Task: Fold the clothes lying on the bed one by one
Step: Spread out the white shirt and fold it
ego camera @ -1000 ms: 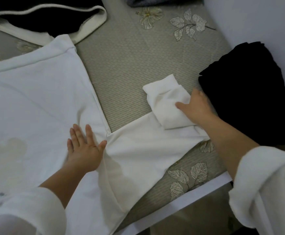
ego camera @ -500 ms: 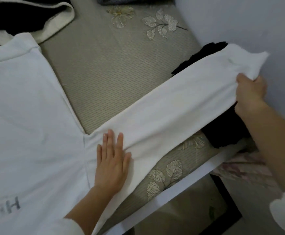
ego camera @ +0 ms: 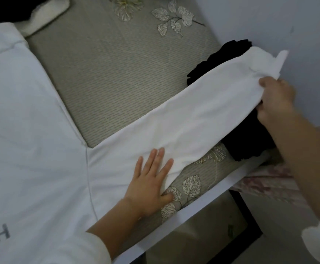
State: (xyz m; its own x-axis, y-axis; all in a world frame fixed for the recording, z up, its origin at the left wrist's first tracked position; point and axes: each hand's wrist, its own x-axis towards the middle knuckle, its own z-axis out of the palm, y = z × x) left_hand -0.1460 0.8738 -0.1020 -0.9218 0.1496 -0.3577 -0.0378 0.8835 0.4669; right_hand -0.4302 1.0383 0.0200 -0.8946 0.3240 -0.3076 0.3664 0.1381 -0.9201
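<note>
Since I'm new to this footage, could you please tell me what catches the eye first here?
The white top spreads across the left of the bed, its sleeve stretched rightward over a black garment. The right hand pinches the sleeve near its cuff, while the left hand lies flat on it nearer the shoulder.

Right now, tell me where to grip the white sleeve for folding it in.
Grip the sleeve at its cuff, which lies over the black clothes, coming from the right, as the right hand does. The left hand presses it flat near the shoulder, so the straight length should pivot there.
</note>
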